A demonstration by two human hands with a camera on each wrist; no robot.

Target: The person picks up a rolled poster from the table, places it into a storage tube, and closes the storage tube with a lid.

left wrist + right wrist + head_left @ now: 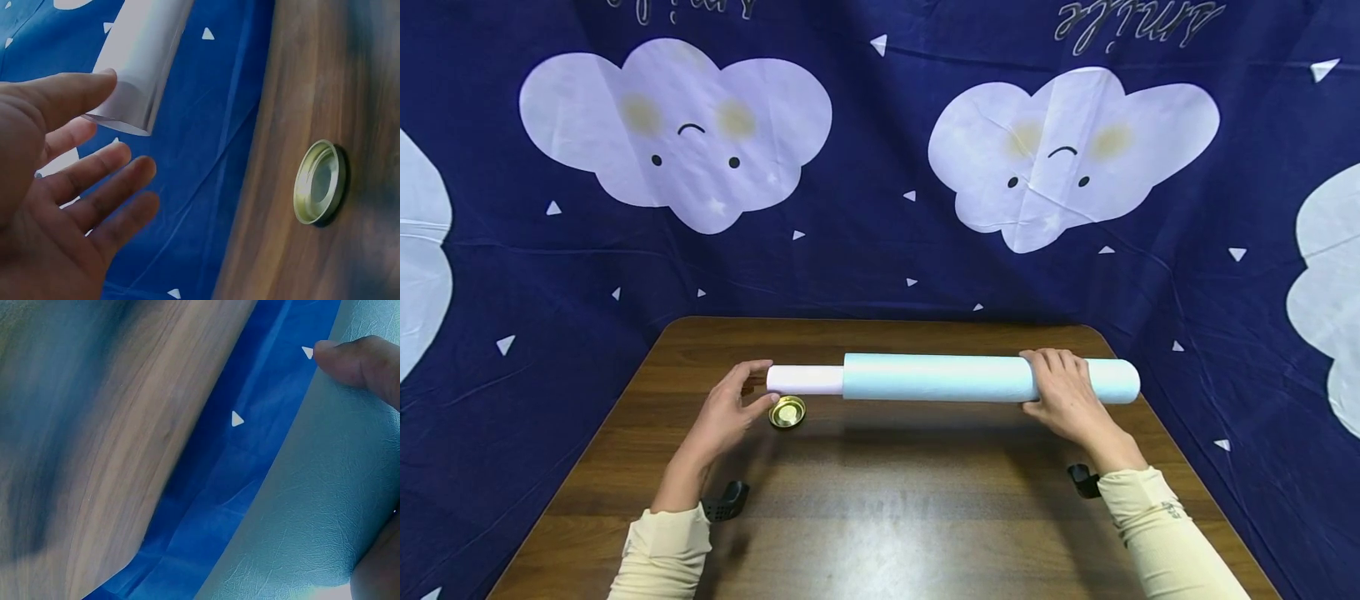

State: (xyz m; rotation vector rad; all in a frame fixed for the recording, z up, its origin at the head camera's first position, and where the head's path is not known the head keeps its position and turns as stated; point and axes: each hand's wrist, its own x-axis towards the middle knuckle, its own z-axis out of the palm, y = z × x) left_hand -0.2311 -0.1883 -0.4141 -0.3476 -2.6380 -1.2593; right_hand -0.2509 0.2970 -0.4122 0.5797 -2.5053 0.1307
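Note:
A long light-blue tube (940, 377) is held level above the table, with a smooth white roll (808, 380) sticking out of its left end. At the roll's hollow outer end, my left hand (727, 417) pinches the rim between thumb and index fingertip; the other fingers (125, 187) are spread out below. My right hand (1066, 398) grips the tube near its right end, thumb on the near side and fingers over the top. In the right wrist view the tube's wrinkled surface (300, 487) fills the right side. A shallow round gold lid (787, 412) lies close below the left hand.
The brown wooden table (880, 492) has rounded far corners. Behind and beside it hangs a dark blue cloth (880, 275) printed with clouds and small white triangles. Black devices (727, 502) are strapped at both wrists, beside cream sleeves (662, 554).

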